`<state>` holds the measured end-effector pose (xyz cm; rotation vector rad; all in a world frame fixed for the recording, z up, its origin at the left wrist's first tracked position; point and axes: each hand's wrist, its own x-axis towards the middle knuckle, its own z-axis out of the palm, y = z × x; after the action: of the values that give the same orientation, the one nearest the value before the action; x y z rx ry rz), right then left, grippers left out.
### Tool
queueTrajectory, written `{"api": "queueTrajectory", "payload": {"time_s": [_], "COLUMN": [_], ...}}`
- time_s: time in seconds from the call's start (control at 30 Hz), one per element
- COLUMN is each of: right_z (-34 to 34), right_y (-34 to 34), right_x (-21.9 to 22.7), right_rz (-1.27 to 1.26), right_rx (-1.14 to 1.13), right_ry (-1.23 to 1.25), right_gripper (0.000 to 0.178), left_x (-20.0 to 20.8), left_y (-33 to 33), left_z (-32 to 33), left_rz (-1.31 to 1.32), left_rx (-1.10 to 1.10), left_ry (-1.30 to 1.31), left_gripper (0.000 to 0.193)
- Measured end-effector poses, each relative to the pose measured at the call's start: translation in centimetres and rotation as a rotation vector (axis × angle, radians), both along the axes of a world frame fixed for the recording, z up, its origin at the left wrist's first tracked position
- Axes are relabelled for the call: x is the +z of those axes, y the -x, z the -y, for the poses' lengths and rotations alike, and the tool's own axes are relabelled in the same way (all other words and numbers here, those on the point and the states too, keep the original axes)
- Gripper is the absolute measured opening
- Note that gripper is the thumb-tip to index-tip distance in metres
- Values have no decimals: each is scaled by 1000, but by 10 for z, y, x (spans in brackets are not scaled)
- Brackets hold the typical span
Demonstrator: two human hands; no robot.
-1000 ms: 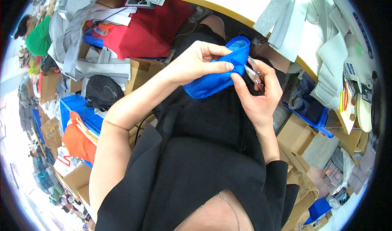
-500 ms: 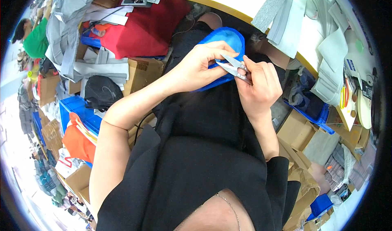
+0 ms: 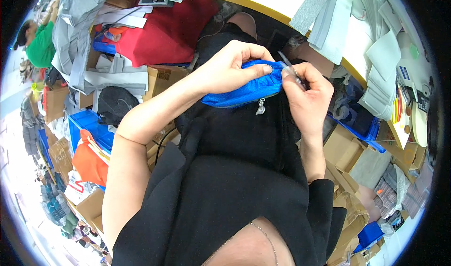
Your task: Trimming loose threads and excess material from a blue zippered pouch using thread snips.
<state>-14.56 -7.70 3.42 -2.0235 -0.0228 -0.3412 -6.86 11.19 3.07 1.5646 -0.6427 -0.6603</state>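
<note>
A blue zippered pouch is held over my lap, its side facing me and a metal zipper pull hanging from its lower edge. My left hand grips the pouch from the top left, thumb pressed on the fabric near its right end. Thread snips are in my right hand, its fingers closed around them. Their blades point up and away, right beside the pouch's right end. Whether the blades touch the fabric I cannot tell.
A white table with a yellow edge curves across the far side, with grey fabric pieces hanging over it. Left are red cloth, a blue crate and cardboard boxes. A person in green is far left. Another blue crate stands right.
The pouch has been turned, so its outer side and zipper pull show instead of the lighter blue face. The snips have tilted more upright and moved slightly right with my right hand.
</note>
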Motion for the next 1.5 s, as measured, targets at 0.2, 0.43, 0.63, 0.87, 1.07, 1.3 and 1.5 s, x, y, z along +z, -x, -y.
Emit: {"api": "queueTrajectory", "payload": {"time_s": [0.2, 0.43, 0.63, 0.87, 1.07, 1.3, 1.5], "right_z": [22, 15, 0, 4, 5, -1, 0], "right_y": [-11, -7, 2, 11, 10, 13, 19], "right_x": [0, 4, -6, -12, -12, -1, 21], "right_rz": [-304, -205, 515, 701, 783, 436, 46], "right_rx": [314, 184, 2, -3, 6, 11, -13], "right_ry": [-521, -234, 288, 471, 477, 324, 159], "right_gripper": [24, 16, 28, 36, 37, 38, 54], "left_x": [6, 5, 12, 8, 14, 10, 10], "left_y": [-11, -9, 7, 14, 15, 11, 5], "left_z": [-13, -9, -3, -5, -2, -4, -6], "left_rz": [-252, 200, 408, 588, 536, 634, 688], "left_rx": [-135, 13, 241, 297, 342, 293, 315], "left_ry": [48, 46, 72, 200, 199, 167, 153], "left_gripper": [25, 22, 24, 21, 23, 24, 20]}}
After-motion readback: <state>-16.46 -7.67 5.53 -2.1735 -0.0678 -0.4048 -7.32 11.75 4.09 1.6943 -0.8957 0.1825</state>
